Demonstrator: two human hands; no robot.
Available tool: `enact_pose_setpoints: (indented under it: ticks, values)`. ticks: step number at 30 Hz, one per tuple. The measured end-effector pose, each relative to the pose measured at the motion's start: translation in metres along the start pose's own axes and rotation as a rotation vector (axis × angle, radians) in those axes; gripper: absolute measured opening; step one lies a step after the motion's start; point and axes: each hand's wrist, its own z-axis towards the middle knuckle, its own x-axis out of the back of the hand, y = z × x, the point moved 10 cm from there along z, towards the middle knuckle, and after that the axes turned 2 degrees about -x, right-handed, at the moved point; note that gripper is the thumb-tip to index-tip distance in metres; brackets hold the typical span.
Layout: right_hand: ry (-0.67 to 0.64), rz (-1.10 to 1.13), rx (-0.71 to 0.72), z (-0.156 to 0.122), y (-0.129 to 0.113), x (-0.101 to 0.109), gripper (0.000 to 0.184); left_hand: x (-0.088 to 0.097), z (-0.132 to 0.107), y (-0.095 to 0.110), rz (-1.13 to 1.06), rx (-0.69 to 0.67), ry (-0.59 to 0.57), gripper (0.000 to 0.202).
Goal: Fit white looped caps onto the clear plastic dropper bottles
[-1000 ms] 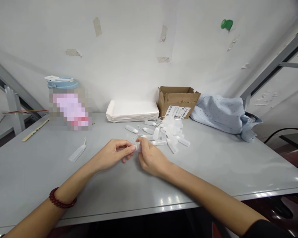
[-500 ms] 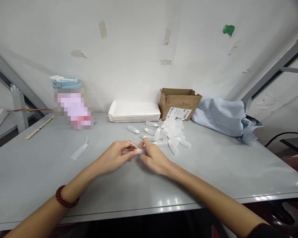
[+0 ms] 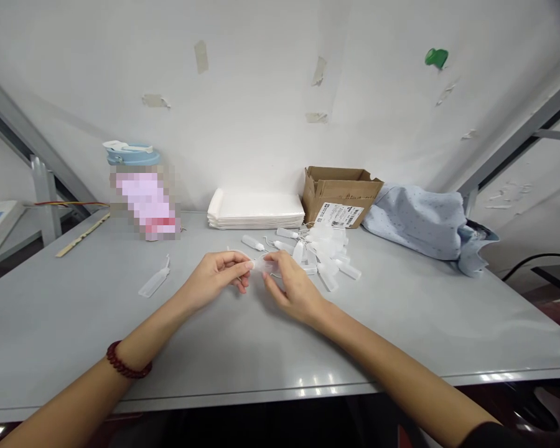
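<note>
My left hand pinches the neck end of a small translucent plastic bottle, thumb against index finger. From the other side, the thumb and index finger of my right hand curve round its body, with a gap showing between them. A thin white cord rises near my left fingertips. Just beyond my right hand lies a loose pile of similar bottles, several with white string loops. One more bottle with a cord at its neck rests apart, left of my left hand.
Against the wall are a stack of white envelopes, an opened cardboard box and a light blue cloth. At the left stand a blue-lidded container, partly blurred out, and a thin strip. The grey table's front edge runs below my forearms.
Both hands have lifted slightly away from me with the bottle. My right thumb and index finger have spread apart, and more of the bottle shows. The view has shifted a little.
</note>
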Motion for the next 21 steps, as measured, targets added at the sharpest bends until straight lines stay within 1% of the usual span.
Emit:
enact_pose_setpoints:
  ticks: [3,4,6,8,11,14,16,17,19,21]
  values:
    - [0.021,0.059,-0.027,0.001,0.004,0.001,0.021,0.0,0.001,-0.003,-0.073,0.004,-0.003,0.025]
    - [0.024,0.102,-0.057,0.002,0.007,0.001,0.021,0.0,0.001,-0.004,-0.07,-0.001,-0.003,0.025]
    - [0.012,0.215,-0.162,0.002,0.015,0.0,0.019,0.001,0.0,-0.002,-0.025,-0.027,0.013,0.026]
    - [-0.014,0.366,-0.311,0.001,0.026,-0.005,0.017,0.003,-0.001,0.002,0.059,-0.066,0.055,0.026]
    - [-0.078,0.671,-0.507,-0.002,0.038,-0.018,0.017,0.006,-0.005,0.009,0.175,-0.124,0.115,0.023]
    - [-0.151,0.994,-0.651,-0.006,0.04,-0.033,0.026,0.004,-0.007,0.014,0.238,-0.194,0.132,0.021]
    - [-0.179,1.115,-0.729,-0.01,0.04,-0.04,0.03,0.001,-0.009,0.019,0.265,-0.265,0.129,0.019]
    - [-0.167,1.13,-0.759,-0.011,0.042,-0.041,0.031,-0.001,-0.009,0.021,0.274,-0.296,0.128,0.019]
    - [-0.097,1.075,-0.776,-0.012,0.048,-0.036,0.033,-0.003,-0.009,0.022,0.262,-0.315,0.125,0.019]
    - [-0.016,0.942,-0.722,-0.009,0.051,-0.025,0.035,-0.005,-0.008,0.019,0.226,-0.264,0.105,0.02]
